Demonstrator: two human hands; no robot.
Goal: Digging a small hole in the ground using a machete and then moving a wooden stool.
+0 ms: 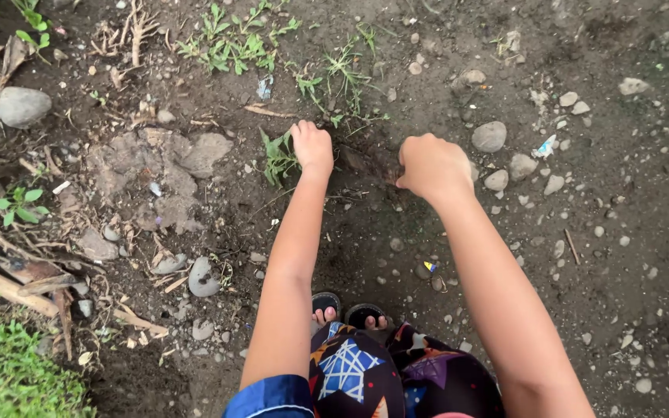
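Crouched over dark soil [365, 224], both arms stretched forward. Left hand [313, 147] curled down at the ground, touching a small green weed [279, 159] just to its left; whether leaves are actually pinched, cannot tell. Right hand [432, 164] clenched into a loose fist, knuckles up, pressed at the dirt beside thin roots [377, 172] lying between the two hands. Grey stones [489, 136] just right of that fist. More weeds [234, 42] farther ahead. Sandalled toes [350, 316] below.

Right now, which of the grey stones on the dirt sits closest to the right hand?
The small flat grey stone just right of the right hand. The rounder grey stone above it and the large grey stone at far left lie farther off.
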